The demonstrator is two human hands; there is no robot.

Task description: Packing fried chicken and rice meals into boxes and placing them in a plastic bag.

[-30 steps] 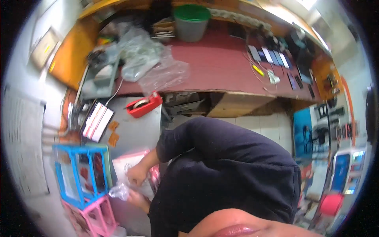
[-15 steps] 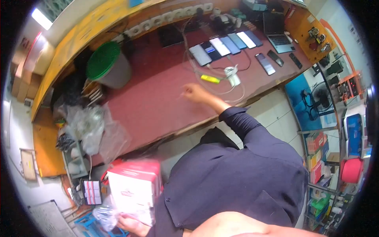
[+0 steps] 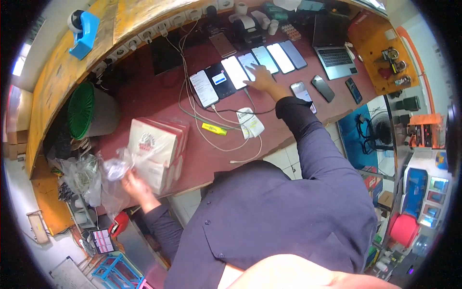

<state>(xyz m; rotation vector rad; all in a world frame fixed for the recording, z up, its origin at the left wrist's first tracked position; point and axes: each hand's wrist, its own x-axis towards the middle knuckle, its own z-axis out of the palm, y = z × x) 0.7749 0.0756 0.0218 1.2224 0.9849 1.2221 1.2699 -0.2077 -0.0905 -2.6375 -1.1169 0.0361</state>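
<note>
On the dark red tabletop (image 3: 163,103) stands a bundle of white and red boxes (image 3: 154,139) wrapped in clear plastic. Beside it, my left hand (image 3: 137,187) closes on the bunched end of that plastic bag (image 3: 115,169). My right hand (image 3: 263,79) reaches over a row of smartphones with fingers stretched out and holding nothing. Its fingertips are at the lit screen of a phone (image 3: 246,59) in that row. Left of it lie a phone with a bright white screen (image 3: 235,72), a dark-screened phone (image 3: 222,85) and a phone showing lines of text (image 3: 204,89).
White cables lead to a white charging hub (image 3: 250,123), near a yellow highlighter (image 3: 214,129). A laptop (image 3: 337,60) stands at the back right. A bin with a green lid (image 3: 81,111) and crumpled clear plastic (image 3: 84,178) occupy the left side. A blue tape dispenser (image 3: 86,36) sits on the ledge.
My left hand has brought the plastic-wrapped boxes up from beside the table onto its top. My right hand has moved from the bare tabletop up and right to the row of phones.
</note>
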